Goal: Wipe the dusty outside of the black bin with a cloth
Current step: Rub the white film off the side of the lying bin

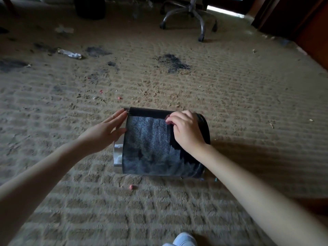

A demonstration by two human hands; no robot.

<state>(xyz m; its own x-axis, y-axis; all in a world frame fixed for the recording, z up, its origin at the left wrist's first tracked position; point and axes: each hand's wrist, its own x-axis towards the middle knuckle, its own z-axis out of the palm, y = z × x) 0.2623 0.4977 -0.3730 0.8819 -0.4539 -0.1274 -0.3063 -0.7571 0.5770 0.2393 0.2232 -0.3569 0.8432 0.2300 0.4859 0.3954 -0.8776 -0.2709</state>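
Down on the carpet [230, 103], low in the middle of the floor, the black bin [150, 148] lies on its side. Its curved wall faces up, coated in pale grey dust. A darker, ragged-edged patch runs along the part nearest the right hand [186, 132]. That hand sits on top of the bin towards its right end, knuckles raised and fingers curled down onto the wall. I cannot tell from where I stand whether they pinch anything. The left hand [104, 134] is flat and open, its straight fingers laid against the bin's left end, so the bin lies between the two hands. Something white [118, 155] sticks out at that left end, just below the left palm.

A small pink scrap [131, 187] lies on the carpet just in front of the bin. Farther off are dark smudges [172, 63] and a crumpled clear wrapper [70, 53]. Well beyond them stands the wheeled base of an office chair [191, 16]. The toe of a light shoe [184, 239] shows at the near edge.
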